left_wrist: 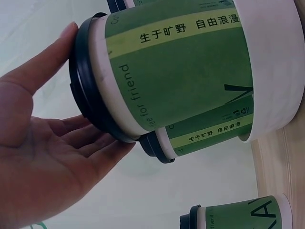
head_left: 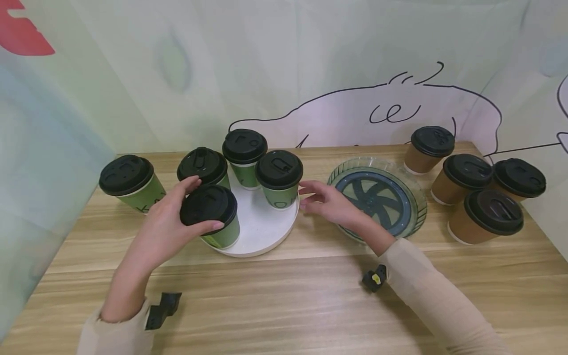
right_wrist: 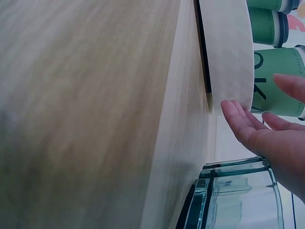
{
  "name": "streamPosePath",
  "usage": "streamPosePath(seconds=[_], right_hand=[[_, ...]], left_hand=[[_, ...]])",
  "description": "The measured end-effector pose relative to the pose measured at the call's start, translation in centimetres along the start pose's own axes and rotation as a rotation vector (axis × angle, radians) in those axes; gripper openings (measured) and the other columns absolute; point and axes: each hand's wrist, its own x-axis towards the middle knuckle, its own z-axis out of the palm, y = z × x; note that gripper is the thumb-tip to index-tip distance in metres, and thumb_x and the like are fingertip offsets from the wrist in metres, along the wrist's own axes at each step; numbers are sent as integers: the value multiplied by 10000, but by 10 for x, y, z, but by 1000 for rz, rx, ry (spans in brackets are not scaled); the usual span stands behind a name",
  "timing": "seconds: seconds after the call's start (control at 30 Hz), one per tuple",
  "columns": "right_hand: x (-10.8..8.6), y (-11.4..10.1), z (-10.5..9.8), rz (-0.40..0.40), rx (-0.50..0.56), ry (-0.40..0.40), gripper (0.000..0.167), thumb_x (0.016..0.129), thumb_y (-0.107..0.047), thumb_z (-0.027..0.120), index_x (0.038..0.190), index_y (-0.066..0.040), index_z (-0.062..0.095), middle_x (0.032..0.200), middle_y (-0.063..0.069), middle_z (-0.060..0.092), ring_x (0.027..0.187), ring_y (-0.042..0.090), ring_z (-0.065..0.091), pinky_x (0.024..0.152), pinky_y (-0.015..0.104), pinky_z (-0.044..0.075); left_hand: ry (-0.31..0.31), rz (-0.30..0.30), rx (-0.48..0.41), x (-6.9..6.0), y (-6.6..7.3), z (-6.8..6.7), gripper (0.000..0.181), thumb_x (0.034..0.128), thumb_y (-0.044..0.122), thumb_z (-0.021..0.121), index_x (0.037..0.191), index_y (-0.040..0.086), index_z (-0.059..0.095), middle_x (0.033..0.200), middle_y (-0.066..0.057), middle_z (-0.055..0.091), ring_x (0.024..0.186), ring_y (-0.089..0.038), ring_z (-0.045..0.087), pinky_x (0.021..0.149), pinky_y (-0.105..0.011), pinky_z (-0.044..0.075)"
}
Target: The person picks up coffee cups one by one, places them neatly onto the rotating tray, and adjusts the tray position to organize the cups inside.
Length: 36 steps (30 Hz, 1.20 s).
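My left hand (head_left: 165,223) grips the black lid of a green paper cup (head_left: 228,232), thumb on one side and fingers on the other. This cup stands at the front left of a white round stand (head_left: 262,229). Three more lidded cups share the stand: a rear-left cup (head_left: 204,165), a back cup (head_left: 245,170) and a right cup (head_left: 280,195). My right hand (head_left: 330,202) is at the stand's right edge, fingers loosely extended beside the right cup. In the right wrist view its fingertips (right_wrist: 228,107) touch the stand's side.
Another green cup (head_left: 146,195) stands on the wooden table (head_left: 266,305), left of the stand. To the right lies a transparent ribbed round tray (head_left: 419,209) with a dark spoked base. Several brown cups (head_left: 470,227) with black lids stand at the far right. A printed backdrop (head_left: 266,64) rises behind.
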Motion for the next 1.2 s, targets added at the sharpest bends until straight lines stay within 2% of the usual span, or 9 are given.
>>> streamPosePath(seconds=[0.3, 0.6, 0.83, 1.07, 1.2], right_hand=[[-1, 1, 0, -6, -12, -8, 523, 879, -81, 598, 1356, -14, 393, 1347, 153, 436, 1105, 278, 516, 896, 362, 452], [-1, -2, 0, 14, -3, -2, 537, 874, -73, 600, 1363, -21, 383, 1280, 153, 495, 1093, 271, 523, 902, 366, 448], [1, -1, 0, 5, 14, 1, 549, 856, -12, 591, 1358, 16, 372, 1201, 188, 534, 1081, 286, 537, 915, 382, 437], [0, -1, 0, -12, 14, -11, 554, 868, -22, 580, 1380, -26, 367, 1335, 159, 450, 1106, 278, 524, 915, 384, 436], [-1, -1, 0, -12, 12, -14, 544, 870, -30, 583, 1374, -31, 378, 1336, 151, 451, 1108, 279, 523, 918, 384, 434]], left_hand=[[25, 23, -3, -2, -2, -2, 926, 707, 326, 787, 1391, -32, 276, 1317, -268, 411, 1205, -417, 368, 949, -564, 317], [83, 29, -38, -5, -3, -7, 850, 753, 346, 747, 1387, -8, 305, 1328, -226, 426, 1215, -391, 380, 967, -525, 331], [108, 12, -85, -6, -6, -13, 800, 792, 350, 709, 1395, 14, 305, 1342, -216, 416, 1235, -381, 371, 993, -502, 314], [126, -2, -109, -6, -12, -21, 774, 812, 322, 695, 1397, 12, 294, 1345, -231, 400, 1214, -411, 375, 962, -530, 325], [138, -5, -126, -5, -16, -25, 755, 839, 299, 668, 1407, 2, 268, 1353, -245, 378, 1240, -422, 337, 986, -527, 299]])
